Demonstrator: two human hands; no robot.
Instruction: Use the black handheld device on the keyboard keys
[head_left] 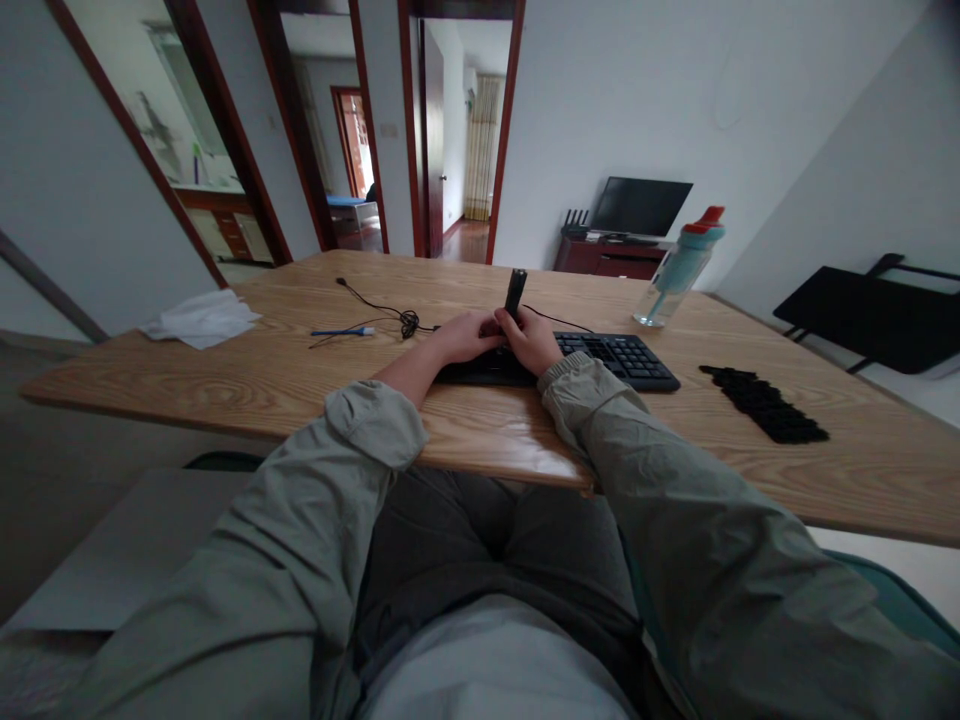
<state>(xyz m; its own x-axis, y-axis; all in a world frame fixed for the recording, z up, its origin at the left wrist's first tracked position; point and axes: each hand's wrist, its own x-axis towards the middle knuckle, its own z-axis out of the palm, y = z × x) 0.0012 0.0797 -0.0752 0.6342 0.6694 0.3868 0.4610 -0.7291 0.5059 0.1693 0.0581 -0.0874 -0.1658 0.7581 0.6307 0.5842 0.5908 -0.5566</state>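
A black keyboard (634, 360) lies on the wooden table, its left part covered by my hands. My right hand (531, 340) is closed around a black, narrow, stick-like tool (515, 290), which stands nearly upright with its top above my fingers. Its lower end is hidden, so I cannot tell its exact kind. Close beside it, my left hand (469, 337) is over the keyboard with its fingers drawn together at the right hand's fingertips. What the left fingers pinch, if anything, does not show.
On the table (285, 390), a coiled black cable (409, 322), a blue-handled brush (341, 331) and crumpled white tissue (202, 318) lie leftward. At the right are small black pieces resembling keycaps (765, 405) and an upright water bottle (679, 275).
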